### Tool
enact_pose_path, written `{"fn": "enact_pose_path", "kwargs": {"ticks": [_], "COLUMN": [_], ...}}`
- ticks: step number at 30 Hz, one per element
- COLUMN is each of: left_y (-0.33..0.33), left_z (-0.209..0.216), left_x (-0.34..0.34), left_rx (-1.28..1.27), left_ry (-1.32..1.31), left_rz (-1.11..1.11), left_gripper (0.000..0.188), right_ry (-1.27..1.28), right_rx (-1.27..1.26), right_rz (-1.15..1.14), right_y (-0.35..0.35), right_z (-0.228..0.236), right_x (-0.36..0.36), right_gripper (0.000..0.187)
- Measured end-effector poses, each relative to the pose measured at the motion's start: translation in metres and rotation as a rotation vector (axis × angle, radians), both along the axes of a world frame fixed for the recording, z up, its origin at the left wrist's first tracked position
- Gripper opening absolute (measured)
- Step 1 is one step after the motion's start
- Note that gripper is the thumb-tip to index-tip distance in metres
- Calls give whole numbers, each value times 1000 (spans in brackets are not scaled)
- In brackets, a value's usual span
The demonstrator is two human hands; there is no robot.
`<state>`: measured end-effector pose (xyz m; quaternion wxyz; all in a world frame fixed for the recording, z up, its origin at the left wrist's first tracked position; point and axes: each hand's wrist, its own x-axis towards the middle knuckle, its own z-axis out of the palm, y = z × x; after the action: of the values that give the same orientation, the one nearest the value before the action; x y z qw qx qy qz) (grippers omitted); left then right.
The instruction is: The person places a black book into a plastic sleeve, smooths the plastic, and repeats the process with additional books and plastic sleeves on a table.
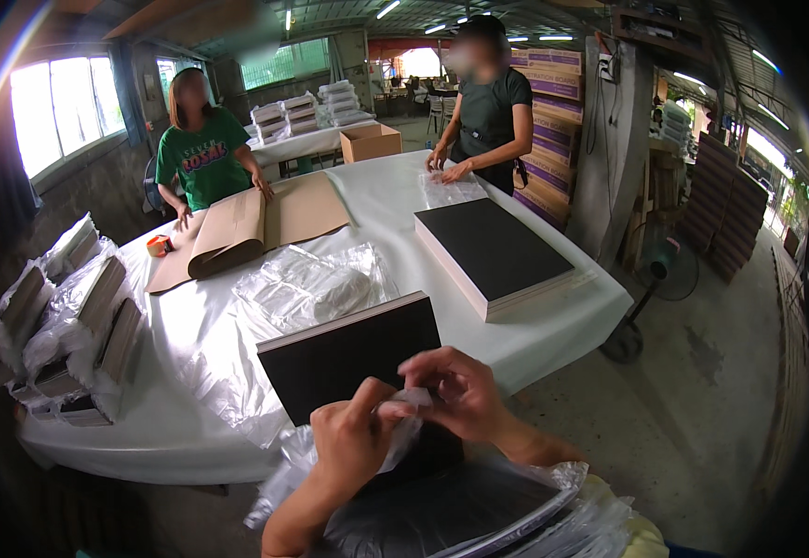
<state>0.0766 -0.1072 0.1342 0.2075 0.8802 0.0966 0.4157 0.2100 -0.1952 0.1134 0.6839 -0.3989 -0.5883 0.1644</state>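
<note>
My left hand (348, 435) is closed on a crumpled clear plastic bag (411, 398), part of which hangs below the wrist. My right hand (460, 395), slightly blurred, has its fingers curled at the same piece of plastic, close to my left. Just beyond both hands a stack of black boards (344, 358) with pale edges stands tilted up at the table's near edge. Below my forearms lies a dark board in clear plastic (432, 516), partly hidden by my arms.
Clear plastic bags (307, 288) lie on the white-covered table (381, 200). Plastic-wrapped board stacks (74, 325) are at left, a black board stack (497, 251) at right. One person (204, 153) handles brown cardboard (302, 209); another (493, 107) handles plastic. A fan (660, 265) stands right.
</note>
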Motion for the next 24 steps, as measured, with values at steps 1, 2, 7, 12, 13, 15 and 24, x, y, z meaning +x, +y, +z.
{"fn": "enact_pose_path", "kwargs": {"ticks": [1, 2, 7, 12, 13, 15, 24], "left_y": [2, 5, 11, 17, 18, 20, 13], "left_z": [1, -1, 0, -8, -8, -9, -25], "left_x": [-3, -4, 4, 12, 12, 13, 8], "left_rx": [-24, -46, -130, 11, -1, -25, -244], "left_ry": [4, -33, -61, -203, -221, -258, -226], "left_rz": [13, 0, 100, 119, 109, 88, 131], "left_gripper": [13, 12, 8, 5, 5, 5, 10], "right_ry": [76, 152, 285, 361, 316, 226, 566], "right_rx": [-38, -77, -116, 80, 77, 74, 44], "right_rz": [32, 62, -9, 121, 109, 84, -40], "right_y": [2, 3, 14, 22, 21, 24, 24], "right_z": [3, 6, 8, -4, -3, -4, -25], "right_x": [0, -1, -1, 9, 2, -15, 1], "right_gripper": [30, 25, 21, 63, 65, 68, 58]}}
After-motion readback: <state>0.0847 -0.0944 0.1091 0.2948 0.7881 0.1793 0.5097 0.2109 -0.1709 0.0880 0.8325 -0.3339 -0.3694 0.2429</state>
